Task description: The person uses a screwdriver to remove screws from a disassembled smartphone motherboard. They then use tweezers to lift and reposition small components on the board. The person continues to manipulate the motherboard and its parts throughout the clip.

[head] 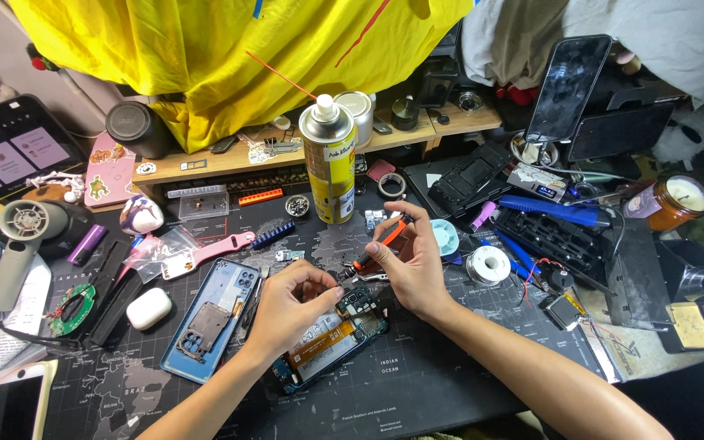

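An opened phone (332, 338) lies on the dark map-printed mat, its circuit board and orange battery label showing. My left hand (287, 305) rests on the phone's upper part, fingers pinched at the board. My right hand (409, 261) grips an orange-and-black screwdriver (376, 248), its tip pointing down-left at the board near my left fingertips. A blue phone back cover (209, 318) lies just left of the opened phone.
A yellow spray can (329, 163) stands behind my hands. A solder spool (488, 265), blue tools (552, 210), a candle jar (678, 202) and a propped phone (568, 85) are at the right. A white earbud case (149, 308), a pink strap (213, 248) and a small fan (18, 236) sit left.
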